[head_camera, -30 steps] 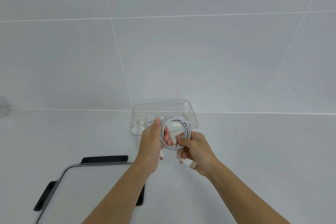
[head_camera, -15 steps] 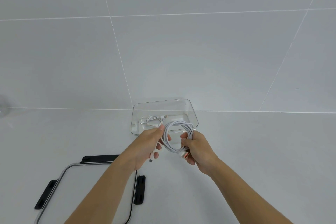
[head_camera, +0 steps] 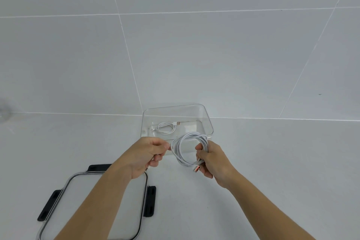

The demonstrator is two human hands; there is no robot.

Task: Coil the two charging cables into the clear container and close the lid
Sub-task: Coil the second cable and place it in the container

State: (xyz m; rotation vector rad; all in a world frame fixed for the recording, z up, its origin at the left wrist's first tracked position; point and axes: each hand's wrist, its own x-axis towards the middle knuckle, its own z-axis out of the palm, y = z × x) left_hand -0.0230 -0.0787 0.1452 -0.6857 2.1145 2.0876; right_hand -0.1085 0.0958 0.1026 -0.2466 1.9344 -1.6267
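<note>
Left hand (head_camera: 150, 155) and right hand (head_camera: 213, 160) hold the big coiled cable (head_camera: 182, 159) up between them, just in front of the clear container (head_camera: 210, 125). In this view the top of the coil overlaps the container's near wall; whether it is over the rim or short of it, cannot tell.

Left fingers (head_camera: 160, 145) are curled. Thumb and forefinger are pressed together, pinching the left side of the coil, and the other fingers are folded under the palm. A short white bit shows below them, too small to tell what it is.

Right fingers (head_camera: 201, 157) are wrapped round the right side of the coil with the thumb closed over the strands, a tight grip. The USB plug (head_camera: 196, 169), orange inside, sticks out below the right fingers, next to the palm.

The small cable (head_camera: 165, 128), loosely coiled, lies flat on the container floor toward the left side, with its plug pointing right. The container is open and stands on the white bench (head_camera: 272, 161), close to the tiled wall (head_camera: 194, 54).

The lid (head_camera: 78, 197) is clear with black latches. It lies flat on the bench at the near left, well apart from the container and partly under the left forearm.
</note>
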